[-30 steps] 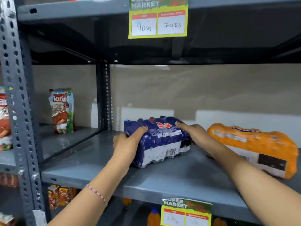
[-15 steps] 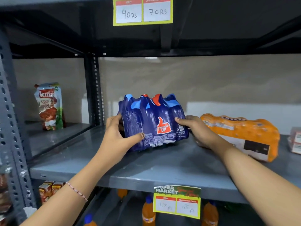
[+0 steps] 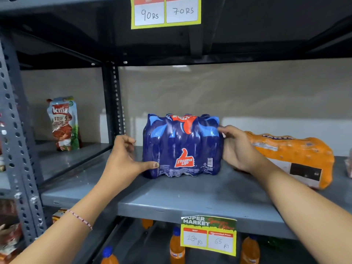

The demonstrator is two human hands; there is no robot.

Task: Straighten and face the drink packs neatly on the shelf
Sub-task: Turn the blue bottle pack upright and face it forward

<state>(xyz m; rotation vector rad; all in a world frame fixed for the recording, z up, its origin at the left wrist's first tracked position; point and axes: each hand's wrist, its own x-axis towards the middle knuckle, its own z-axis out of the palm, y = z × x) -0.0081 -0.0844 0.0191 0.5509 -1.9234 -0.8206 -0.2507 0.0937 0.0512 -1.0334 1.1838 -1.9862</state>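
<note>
A dark blue shrink-wrapped pack of bottles (image 3: 182, 147) stands upright on the grey metal shelf (image 3: 190, 199), its red logo facing me. My left hand (image 3: 125, 159) is at the pack's left side, thumb pressed on its lower front corner, fingers curled and partly apart from the wrap. My right hand (image 3: 236, 147) grips the pack's right side near the top. An orange drink pack (image 3: 293, 159) lies on its side to the right, just behind my right wrist.
A printed snack pouch (image 3: 63, 123) stands on the neighbouring shelf to the left, beyond a perforated upright post (image 3: 114, 100). Price tags hang on the shelf edges above (image 3: 165, 12) and below (image 3: 208, 235). Orange bottles (image 3: 177, 246) stand on the lower shelf.
The blue pack was lying flat, then got tipped up; now it stands upright on the shelf with its logo to the front. My left hand has loosened to the pack's left edge.
</note>
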